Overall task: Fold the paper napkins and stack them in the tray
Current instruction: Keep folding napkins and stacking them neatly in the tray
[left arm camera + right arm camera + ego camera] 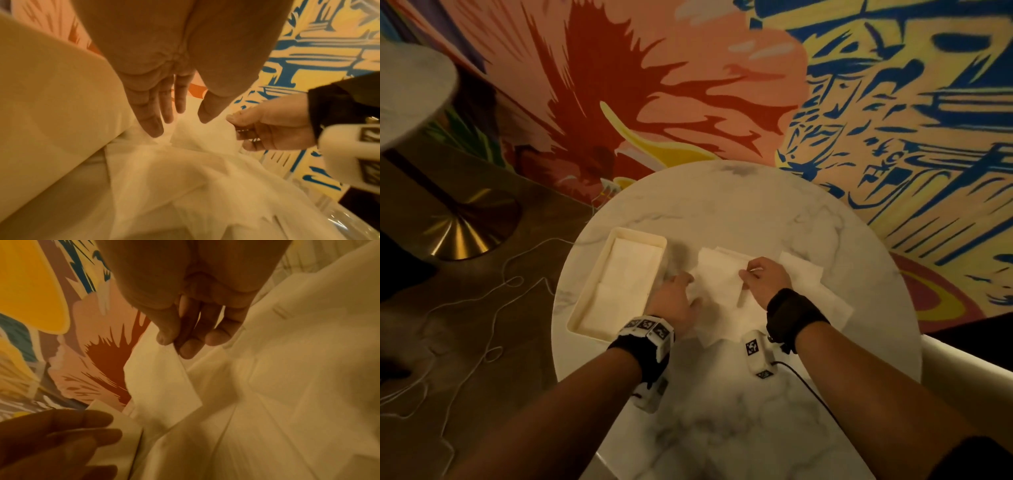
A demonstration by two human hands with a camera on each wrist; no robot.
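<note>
A white paper napkin (719, 277) lies partly folded on the round marble table (739, 212). My right hand (765, 279) pinches its raised right edge between thumb and fingers, and the right wrist view shows the pinched napkin flap (162, 378) standing up. My left hand (676, 299) presses straight fingers (152, 125) on the napkin's left part (185, 178). More unfolded napkins (808, 281) lie under and to the right. A cream rectangular tray (599, 284) at the left holds folded napkins (630, 267).
A patterned wall of orange, red, blue and yellow rises close behind the table. A brass table base (465, 226) stands on the floor at the left. A white bench edge (969, 363) runs along the right. A black cable (811, 394) trails from my right wrist.
</note>
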